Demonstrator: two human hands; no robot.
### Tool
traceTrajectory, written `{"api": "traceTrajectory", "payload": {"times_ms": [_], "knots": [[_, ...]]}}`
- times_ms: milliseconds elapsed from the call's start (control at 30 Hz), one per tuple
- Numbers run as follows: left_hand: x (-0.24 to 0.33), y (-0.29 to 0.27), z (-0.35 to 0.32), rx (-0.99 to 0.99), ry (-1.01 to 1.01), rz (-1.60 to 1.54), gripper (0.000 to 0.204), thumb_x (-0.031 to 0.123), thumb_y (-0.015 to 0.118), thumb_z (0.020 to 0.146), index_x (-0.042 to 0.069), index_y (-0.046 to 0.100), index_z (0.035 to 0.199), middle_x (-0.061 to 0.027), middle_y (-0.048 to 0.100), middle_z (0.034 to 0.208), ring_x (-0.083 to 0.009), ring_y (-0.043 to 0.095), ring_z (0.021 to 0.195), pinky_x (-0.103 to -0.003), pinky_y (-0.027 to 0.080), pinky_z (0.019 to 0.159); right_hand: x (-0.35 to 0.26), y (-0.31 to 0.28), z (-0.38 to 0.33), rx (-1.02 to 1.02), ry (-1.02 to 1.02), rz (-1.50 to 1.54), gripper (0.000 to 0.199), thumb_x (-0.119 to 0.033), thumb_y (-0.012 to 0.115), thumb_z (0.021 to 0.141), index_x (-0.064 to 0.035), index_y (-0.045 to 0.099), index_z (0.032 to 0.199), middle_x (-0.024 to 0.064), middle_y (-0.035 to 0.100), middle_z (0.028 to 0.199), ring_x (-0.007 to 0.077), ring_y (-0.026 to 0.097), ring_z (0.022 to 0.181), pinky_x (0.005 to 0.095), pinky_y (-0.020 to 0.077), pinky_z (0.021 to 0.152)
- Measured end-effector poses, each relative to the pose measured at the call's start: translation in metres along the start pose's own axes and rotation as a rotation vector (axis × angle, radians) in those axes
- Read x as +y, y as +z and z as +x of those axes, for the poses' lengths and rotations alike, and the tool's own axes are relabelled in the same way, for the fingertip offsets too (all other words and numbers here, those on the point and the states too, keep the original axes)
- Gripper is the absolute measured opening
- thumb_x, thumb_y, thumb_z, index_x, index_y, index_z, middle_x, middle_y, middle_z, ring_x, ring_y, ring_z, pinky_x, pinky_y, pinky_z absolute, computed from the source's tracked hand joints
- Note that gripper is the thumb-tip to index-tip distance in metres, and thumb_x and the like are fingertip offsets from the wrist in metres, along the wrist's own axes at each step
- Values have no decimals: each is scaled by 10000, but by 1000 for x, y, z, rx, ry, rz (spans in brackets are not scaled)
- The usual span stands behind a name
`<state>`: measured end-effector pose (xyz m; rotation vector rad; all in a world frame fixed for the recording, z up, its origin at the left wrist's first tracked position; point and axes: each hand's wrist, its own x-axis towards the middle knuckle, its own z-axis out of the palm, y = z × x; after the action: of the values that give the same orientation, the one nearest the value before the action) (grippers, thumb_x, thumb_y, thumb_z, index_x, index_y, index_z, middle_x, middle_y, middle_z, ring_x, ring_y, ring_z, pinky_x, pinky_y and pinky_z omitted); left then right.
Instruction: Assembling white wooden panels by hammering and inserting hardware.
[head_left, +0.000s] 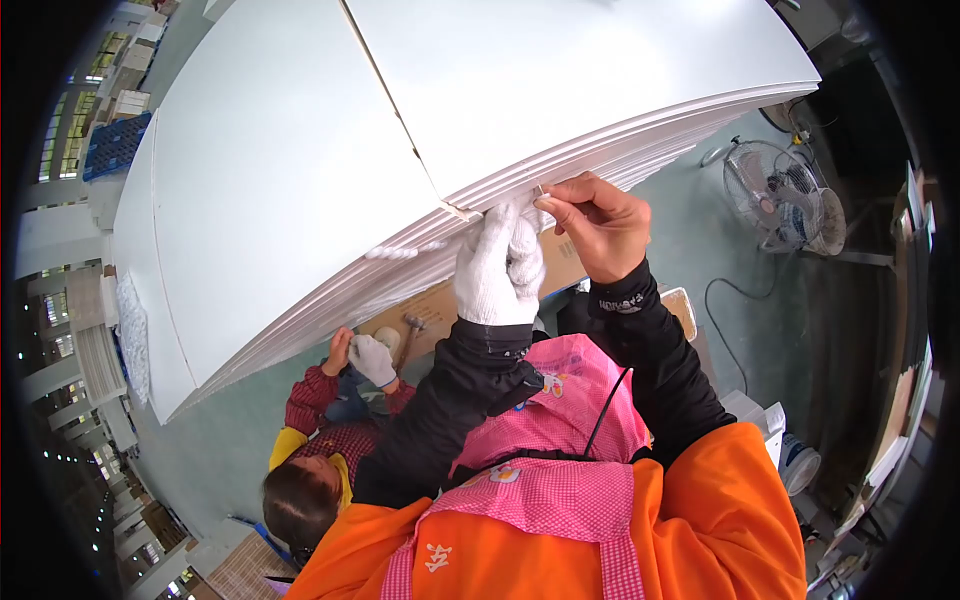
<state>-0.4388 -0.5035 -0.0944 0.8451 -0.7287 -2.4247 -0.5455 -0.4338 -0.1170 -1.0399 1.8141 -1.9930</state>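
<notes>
My left hand (pixel 497 270), in a white knitted glove, is at the front edge of a stack of white boards (pixel 290 170). Its fingers are curled closed; whatever is between them is hidden. Just to its right, my bare right hand (pixel 604 228) pinches a small, thin, pale piece (pixel 541 193) between thumb and forefinger, too small to name. A narrow gap (pixel 385 100) runs between two top boards and ends at a rough, pale spot (pixel 460 212) beside my left fingertips. White knitted fingers, like those of a glove (pixel 395 252), show along the board edge farther left.
A co-worker (pixel 310 480) is at the lower left, one hand gloved, near a hammer (pixel 408 335). Brown cardboard (pixel 435 308) lies below the stack. A floor fan (pixel 775 190) stands at right with a cable (pixel 725 335) on the floor. A blue pallet (pixel 117 147) is far left.
</notes>
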Motion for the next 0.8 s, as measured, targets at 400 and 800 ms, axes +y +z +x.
{"api": "traceTrajectory", "payload": {"times_ms": [400, 800], "knots": [[-3, 1, 0, -22, 27, -13, 236, 276, 505, 916, 104, 465, 759, 38, 390, 597, -41, 296, 398, -196, 210, 344, 3, 20, -12, 141, 398, 657, 124, -41, 669, 800, 38, 627, 887, 113, 662, 797, 97, 572, 610, 214, 478, 548], [-15, -14, -21, 162, -161, -299, 340, 269, 435, 940, 19, 528, 1151, -89, 568, 1017, -193, 557, 976, -335, 475, 849, -19, -21, -36, -91, 138, -97, 122, 0, 682, 744, -8, 634, 856, 33, 614, 812, 112, 558, 703, 240, 443, 565]]}}
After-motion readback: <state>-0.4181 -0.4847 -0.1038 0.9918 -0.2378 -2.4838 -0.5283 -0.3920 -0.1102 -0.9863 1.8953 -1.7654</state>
